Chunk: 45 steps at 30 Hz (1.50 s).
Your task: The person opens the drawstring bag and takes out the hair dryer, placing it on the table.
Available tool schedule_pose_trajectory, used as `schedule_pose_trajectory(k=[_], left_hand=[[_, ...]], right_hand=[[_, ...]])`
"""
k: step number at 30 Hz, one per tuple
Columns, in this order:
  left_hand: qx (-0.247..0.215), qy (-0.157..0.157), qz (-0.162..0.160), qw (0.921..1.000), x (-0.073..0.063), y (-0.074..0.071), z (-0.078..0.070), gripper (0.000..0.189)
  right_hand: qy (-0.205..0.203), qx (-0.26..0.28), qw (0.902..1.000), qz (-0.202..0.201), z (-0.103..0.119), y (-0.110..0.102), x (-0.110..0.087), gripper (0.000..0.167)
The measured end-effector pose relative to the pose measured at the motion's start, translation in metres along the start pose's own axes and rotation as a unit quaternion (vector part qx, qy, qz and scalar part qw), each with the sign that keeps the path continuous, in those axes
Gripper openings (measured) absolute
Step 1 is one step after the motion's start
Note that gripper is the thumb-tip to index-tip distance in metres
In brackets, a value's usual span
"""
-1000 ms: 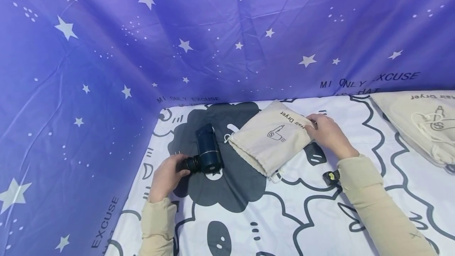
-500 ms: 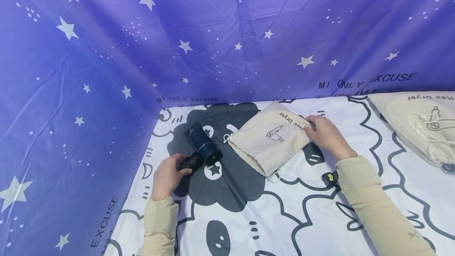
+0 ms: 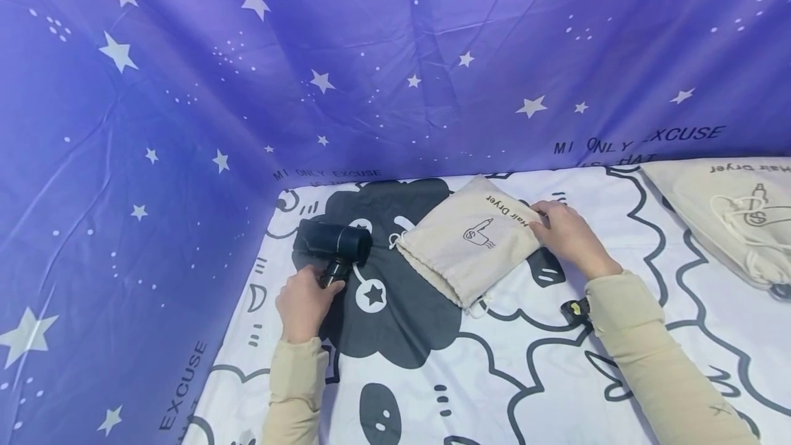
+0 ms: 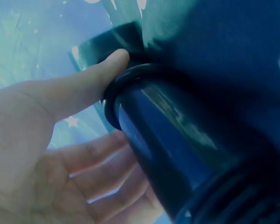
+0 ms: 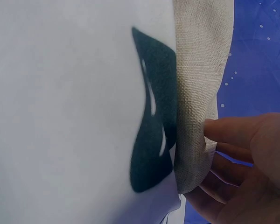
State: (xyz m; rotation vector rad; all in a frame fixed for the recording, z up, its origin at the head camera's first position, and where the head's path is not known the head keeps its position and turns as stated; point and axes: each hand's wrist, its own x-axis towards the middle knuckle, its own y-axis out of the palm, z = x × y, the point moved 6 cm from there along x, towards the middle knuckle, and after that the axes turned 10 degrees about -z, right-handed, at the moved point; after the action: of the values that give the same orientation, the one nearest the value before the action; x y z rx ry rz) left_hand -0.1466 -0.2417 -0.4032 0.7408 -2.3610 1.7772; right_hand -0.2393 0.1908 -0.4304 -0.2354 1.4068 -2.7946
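Note:
My left hand [image 3: 303,304] grips a dark blue hair dryer [image 3: 334,242] by its handle; the barrel lies crosswise beyond the fingers. Up close in the left wrist view, the thumb lies over a ring on the glossy hair dryer [image 4: 163,135], with the other fingers behind it. A cream drawstring bag [image 3: 472,239] printed "Hair Dryer" lies flat to the right, its mouth facing front left. At its right corner my right hand [image 3: 570,235] pinches the cloth. The right wrist view has the thumb on the bag's woven fabric [image 5: 193,84], other fingers partly behind it.
A second cream "Hair Dryer" bag [image 3: 735,218] with knotted white cords lies at the far right, cut off by the frame. Black-and-white cartoon cloth [image 3: 457,390] covers the surface. A purple star curtain [image 3: 383,33] closes off the back and left.
The hair dryer has turned counterclockwise in my left hand, its barrel swinging from lengthwise to crosswise. That hand has shifted slightly right. My right hand and the bag stay in place.

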Motion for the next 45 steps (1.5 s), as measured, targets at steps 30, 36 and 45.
schedule_pose_trajectory(k=[30,36,45], left_hand=[[-0.120,0.073,-0.022,0.9899,0.010,0.006,-0.089,0.008],[-0.137,0.084,0.026,0.9867,0.013,0.029,-0.104,0.014],[-0.161,0.101,0.113,0.9752,0.010,0.057,-0.122,0.028]], right_hand=[[0.045,-0.052,0.9976,-0.001,-0.025,-0.034,-0.012,0.058],[0.053,-0.060,0.9967,0.016,-0.031,-0.032,-0.015,0.049],[0.058,-0.043,0.9965,0.042,-0.033,-0.023,-0.020,0.050]])
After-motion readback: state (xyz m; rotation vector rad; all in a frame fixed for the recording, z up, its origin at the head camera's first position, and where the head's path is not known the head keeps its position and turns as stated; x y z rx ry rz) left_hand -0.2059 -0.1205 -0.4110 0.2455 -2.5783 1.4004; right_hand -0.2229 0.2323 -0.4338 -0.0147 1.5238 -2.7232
